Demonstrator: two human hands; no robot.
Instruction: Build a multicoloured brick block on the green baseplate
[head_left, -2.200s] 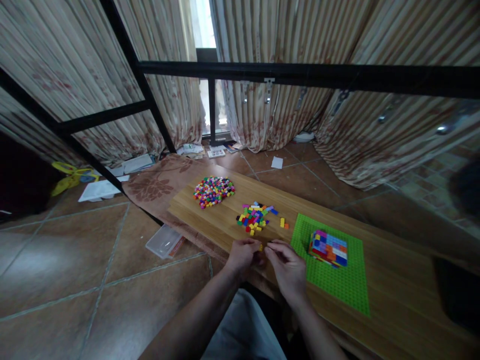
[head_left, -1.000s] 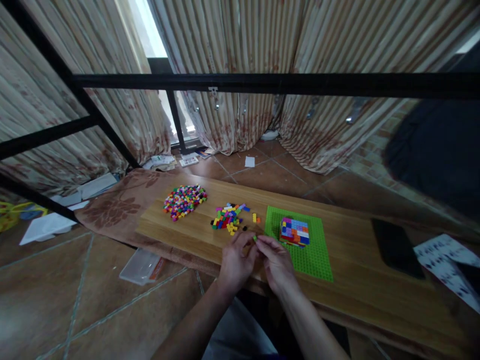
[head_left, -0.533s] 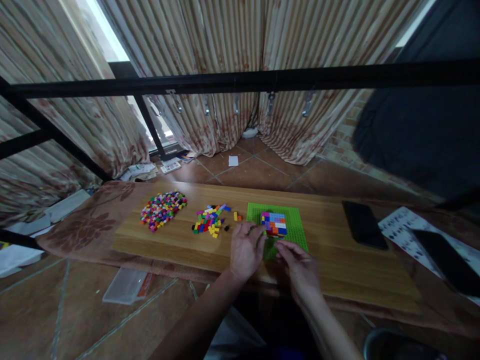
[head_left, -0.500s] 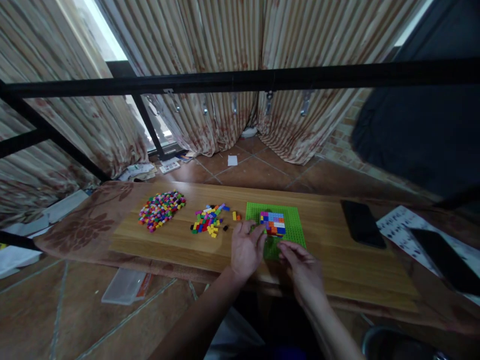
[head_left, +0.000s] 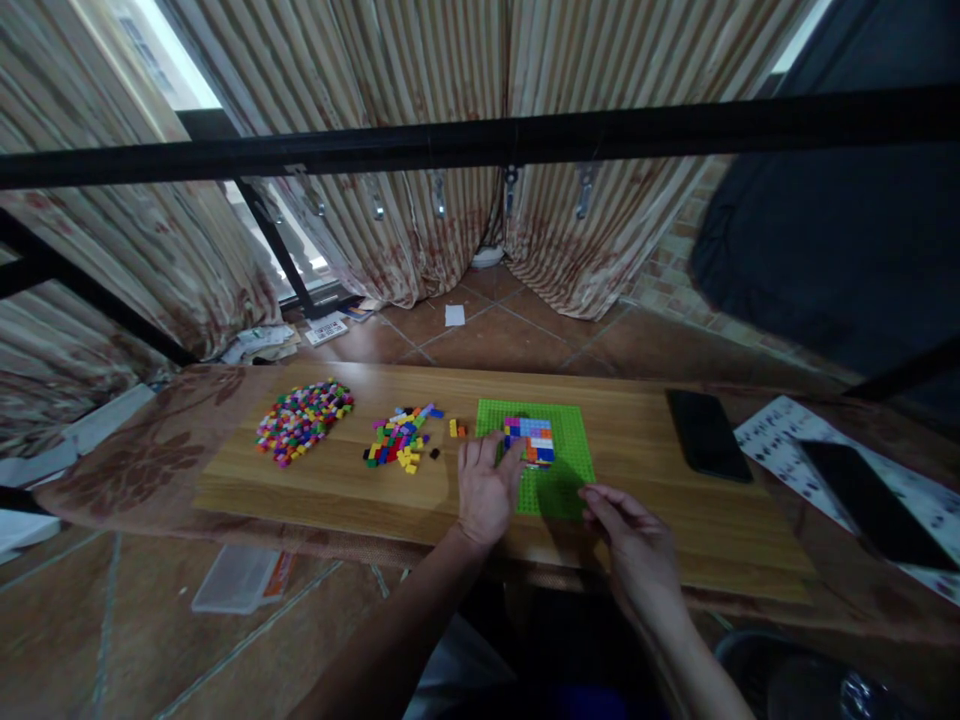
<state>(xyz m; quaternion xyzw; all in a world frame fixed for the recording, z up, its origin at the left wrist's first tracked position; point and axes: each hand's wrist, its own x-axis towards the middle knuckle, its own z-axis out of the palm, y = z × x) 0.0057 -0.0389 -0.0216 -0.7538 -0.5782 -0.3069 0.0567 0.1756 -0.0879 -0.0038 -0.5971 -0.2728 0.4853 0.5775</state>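
A square block of multicoloured bricks point(head_left: 534, 440) stands on a green studded baseplate point(head_left: 571, 450). My left hand point(head_left: 485, 485) is at the baseplate's left edge, its thumb and forefinger at the block's lower left corner; whether a small brick is between them cannot be made out. My right hand point(head_left: 634, 535) is near the plate's front right corner, thumb and forefinger pinched together, with anything between them too small to see. To the left lie a yellow and orange brick pair point(head_left: 457, 429) and a loose group of larger bricks point(head_left: 397, 438).
A pile of small bricks point(head_left: 304, 420) lies on the wooden board point(head_left: 622, 430) at the left. A black phone point(head_left: 707, 435) is on the right, beside a printed sheet point(head_left: 776, 430) with another dark device point(head_left: 874, 500). A black bar point(head_left: 450, 145) crosses beyond.
My right hand has moved right, away from the block and toward the plate's front right corner. My left hand stays by the block. The whole view has shifted slightly.
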